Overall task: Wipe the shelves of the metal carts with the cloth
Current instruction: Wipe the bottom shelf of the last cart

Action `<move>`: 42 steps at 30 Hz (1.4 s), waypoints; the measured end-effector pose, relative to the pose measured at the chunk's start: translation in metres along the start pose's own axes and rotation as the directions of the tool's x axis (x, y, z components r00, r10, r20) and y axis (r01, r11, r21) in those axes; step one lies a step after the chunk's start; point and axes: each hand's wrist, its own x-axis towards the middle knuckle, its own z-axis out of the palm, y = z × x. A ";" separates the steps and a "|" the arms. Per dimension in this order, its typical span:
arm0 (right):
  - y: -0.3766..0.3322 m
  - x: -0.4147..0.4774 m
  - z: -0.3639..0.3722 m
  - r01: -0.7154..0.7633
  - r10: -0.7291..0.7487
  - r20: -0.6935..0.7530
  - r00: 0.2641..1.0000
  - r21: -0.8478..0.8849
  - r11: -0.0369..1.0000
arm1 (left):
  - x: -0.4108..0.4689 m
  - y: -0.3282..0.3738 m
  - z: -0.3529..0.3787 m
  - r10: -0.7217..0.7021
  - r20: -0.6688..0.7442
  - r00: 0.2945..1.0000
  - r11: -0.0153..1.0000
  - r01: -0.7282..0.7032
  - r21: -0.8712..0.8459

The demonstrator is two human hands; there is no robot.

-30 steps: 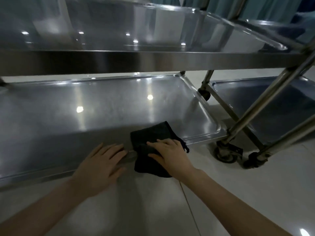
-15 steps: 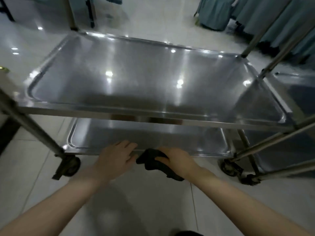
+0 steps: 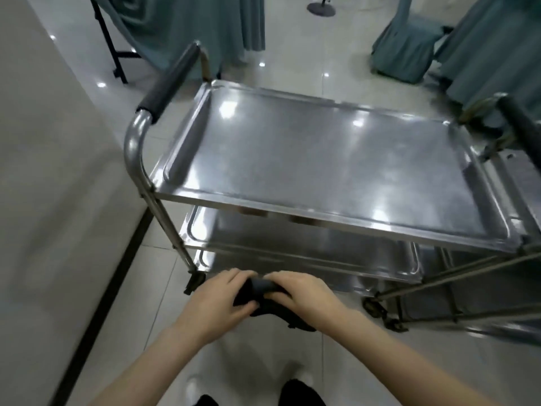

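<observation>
The small black cloth [image 3: 265, 288] is bunched up between both hands, held in the air over the pale tiled floor [image 3: 263, 361], just in front of the near edge of the cart's lowest shelf [image 3: 336, 269]. The left hand [image 3: 218, 300] grips its left end, fingers curled over the top and thumb tucked beneath. The right hand [image 3: 304, 294] clasps the other end, fingers bent round the fabric, and a loose tail of it hangs below the right wrist.

Beyond the hands stands the shiny stainless-steel cart, its broad rimmed top shelf [image 3: 322, 159] bare and reflecting ceiling lights, with a middle shelf [image 3: 263, 235] beneath it. A black padded push handle [image 3: 169, 83] rises at the cart's left end, and a caster [image 3: 193, 282] shows near the left hand. A second metal cart [image 3: 497, 303] stands just beside it on the right. A plain grey wall [image 3: 44, 171] runs along the left, and teal drapes [image 3: 190, 24] hang behind.
</observation>
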 end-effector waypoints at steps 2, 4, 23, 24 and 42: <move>-0.018 -0.010 -0.039 0.021 -0.020 -0.034 0.999 0.023 1.000 | 0.006 0.029 -0.034 -0.027 -0.032 0.999 0.999 0.026 -0.033; -0.027 -0.017 -0.080 0.026 -0.023 -0.070 0.997 0.044 0.999 | 0.019 0.057 -0.064 -0.044 -0.069 0.997 0.998 0.042 -0.040; 0.081 -0.002 -0.300 -0.071 0.076 -0.246 0.966 0.027 0.997 | 0.241 0.181 -0.141 0.049 -0.194 0.980 0.999 -0.047 0.017; 0.089 0.011 -0.306 -0.075 0.072 -0.249 0.966 -0.004 0.997 | 0.258 0.176 -0.141 0.056 -0.202 0.978 0.998 -0.052 0.025; 0.201 0.117 -0.199 -0.219 0.214 -0.048 0.976 -0.308 0.926 | 0.359 0.041 -0.059 0.101 0.395 0.913 0.913 -0.243 0.329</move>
